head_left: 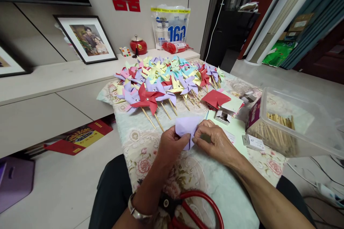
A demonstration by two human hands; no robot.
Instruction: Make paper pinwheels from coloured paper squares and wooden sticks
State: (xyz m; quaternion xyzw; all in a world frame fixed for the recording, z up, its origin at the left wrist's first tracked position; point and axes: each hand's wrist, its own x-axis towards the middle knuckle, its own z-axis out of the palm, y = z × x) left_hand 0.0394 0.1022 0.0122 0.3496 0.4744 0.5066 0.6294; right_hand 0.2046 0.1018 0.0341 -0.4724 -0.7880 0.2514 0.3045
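A sheet of light purple paper (188,126) is held up between both hands, over the near half of the table. My left hand (172,143) pinches its left side, thumb lying across the front. At the right edge, my right hand (212,137) has thumb and forefinger closed on the paper; whether a small pin sits between them is hidden. Red-handled scissors (200,207) lie below my left wrist, partly covered by the forearm. Beyond the hands, many finished paper pinwheels (147,98) on wooden sticks lie in a pile.
Right of my hands are an opened small box (222,117), a closed small box (253,142), red paper pieces (216,98) and a clear plastic bin (309,139) holding wooden sticks (281,128). A flowered cloth (145,150) covers the table. Behind stands a cabinet (67,78) with a framed photo (86,39).
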